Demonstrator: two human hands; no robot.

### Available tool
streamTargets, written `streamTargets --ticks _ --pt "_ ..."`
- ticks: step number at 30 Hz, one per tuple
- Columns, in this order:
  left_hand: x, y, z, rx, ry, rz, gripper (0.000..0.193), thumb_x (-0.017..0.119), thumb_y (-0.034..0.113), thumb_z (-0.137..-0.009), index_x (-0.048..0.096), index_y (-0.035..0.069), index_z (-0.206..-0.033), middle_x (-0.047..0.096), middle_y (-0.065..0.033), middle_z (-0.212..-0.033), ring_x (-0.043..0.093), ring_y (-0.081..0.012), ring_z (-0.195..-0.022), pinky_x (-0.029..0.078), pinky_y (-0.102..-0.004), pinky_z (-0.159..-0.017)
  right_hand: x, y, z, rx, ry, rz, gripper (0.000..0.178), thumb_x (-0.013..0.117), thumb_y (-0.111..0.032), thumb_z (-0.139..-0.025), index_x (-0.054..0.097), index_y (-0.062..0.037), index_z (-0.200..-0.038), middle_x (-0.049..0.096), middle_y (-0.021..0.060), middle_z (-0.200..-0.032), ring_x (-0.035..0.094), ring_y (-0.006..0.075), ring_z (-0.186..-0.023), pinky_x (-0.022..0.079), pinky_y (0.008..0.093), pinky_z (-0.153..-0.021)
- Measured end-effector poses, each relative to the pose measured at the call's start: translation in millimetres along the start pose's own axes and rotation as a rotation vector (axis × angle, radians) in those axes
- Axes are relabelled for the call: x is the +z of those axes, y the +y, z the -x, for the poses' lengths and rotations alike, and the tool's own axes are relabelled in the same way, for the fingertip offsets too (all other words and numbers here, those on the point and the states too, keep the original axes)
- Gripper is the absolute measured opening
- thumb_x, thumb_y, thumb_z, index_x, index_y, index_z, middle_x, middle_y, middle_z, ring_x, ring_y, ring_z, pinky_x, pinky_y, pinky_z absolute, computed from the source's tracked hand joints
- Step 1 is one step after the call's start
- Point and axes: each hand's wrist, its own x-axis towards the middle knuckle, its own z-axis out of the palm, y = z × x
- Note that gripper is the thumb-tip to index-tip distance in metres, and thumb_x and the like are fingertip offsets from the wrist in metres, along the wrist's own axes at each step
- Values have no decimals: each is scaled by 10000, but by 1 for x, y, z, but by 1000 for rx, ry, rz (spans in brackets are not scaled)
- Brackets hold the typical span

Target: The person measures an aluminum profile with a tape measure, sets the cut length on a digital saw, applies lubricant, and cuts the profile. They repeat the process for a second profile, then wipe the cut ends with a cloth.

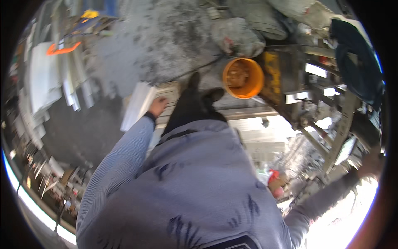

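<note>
Left hand (158, 106), loosely half-curled, hangs beside long white strips (137, 106), probably light, stiff, best held mid-length; right hand's (370, 164) grip unclear.

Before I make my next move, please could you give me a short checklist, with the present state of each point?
1. Left hand in view: ok, beside the white strips.
2. Left hand touching the strips: cannot tell.
3. Right hand clearly visible: not ok, blurred near the picture's right rim.
4. Right hand's hold: cannot tell.
5. Orange bucket uncovered: ok, brownish contents visible.
</note>
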Motion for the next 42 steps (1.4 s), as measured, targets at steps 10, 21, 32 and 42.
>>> streamTargets --ticks 10,21,32,42 --pt "-35 -43 13 -202 63 32 406 672 353 -935 656 66 -1222 686 -49 -1021 655 -164 -814 497 -311 -628 237 -117 129 -130 -1140 150 226 697 -187 -797 751 -93 -996 741 185 -1055 716 374 -986 582 462 -838" --pt "-12 -34 39 -239 65 117 423 674 334 -947 639 45 -1255 705 -65 -1024 673 -160 -810 530 -320 -648 303 -92 155 -47 -1238 296 457 698 -314 -829 697 -15 -1175 712 241 -1129 678 412 -1081 550 498 -932" --pt "12 -27 -13 63 12 -525 405 681 359 -929 669 53 -1195 695 -173 -1144 676 -333 -1014 528 -423 -863 180 -253 332 330 -1278 -634 369 699 -174 -816 710 -45 -1162 755 135 -986 730 264 -783 577 398 -772" --pt "101 69 -16 646 -119 -928 455 778 217 -808 604 57 -1197 534 -145 -1322 501 -379 -1238 422 -473 -1047 318 -172 463 1531 -1155 -792 554 614 -97 -941 448 -31 -1466 678 140 -1153 690 200 -873 509 294 -630"
